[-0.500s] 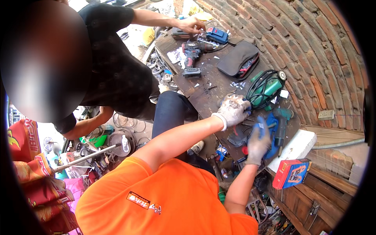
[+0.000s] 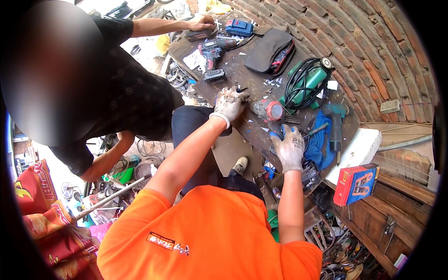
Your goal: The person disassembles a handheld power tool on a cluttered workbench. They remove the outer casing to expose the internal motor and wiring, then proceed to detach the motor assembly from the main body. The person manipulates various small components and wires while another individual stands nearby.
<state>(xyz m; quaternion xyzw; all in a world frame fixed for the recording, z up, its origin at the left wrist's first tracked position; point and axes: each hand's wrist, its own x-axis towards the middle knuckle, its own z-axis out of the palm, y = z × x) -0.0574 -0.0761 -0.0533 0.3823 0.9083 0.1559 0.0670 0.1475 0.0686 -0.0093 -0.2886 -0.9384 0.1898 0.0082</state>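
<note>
While spread flat on the workbench (image 2: 233, 70), right hand (image 2: 289, 148): grey work glove, fingers (image 2: 294, 135) extended and pressed down, grasping nothing; seemingly planted so as to steady the body or pin what lies beneath; exact item under the palm not discernible.

Left hand (image 2: 228, 103): matching glove, fingers (image 2: 238, 93) curled tight, pinching a small dark part (image 2: 241, 88) at the fingertips; held low against the bench top, probably for support during fine work.

Between the two sets of fingers: stubby cylinder with red end (image 2: 268, 110), lying on its side within easy reach of either hand.

Just beyond the right fingertips: screwdriver (image 2: 317, 130) across a blue cloth (image 2: 319, 144); teal drill (image 2: 335, 123) past that; green grinder (image 2: 308, 81) with cable coiled on top, parked well off from the working patch.

Beyond the left fingertips: cordless drill (image 2: 214, 49), black pouch (image 2: 270, 50), blue case (image 2: 239, 27); scattered white scraps.

Far end: co-worker's bare hand (image 2: 201, 22) resting on a dark box, apart from both gloved hands.
</note>
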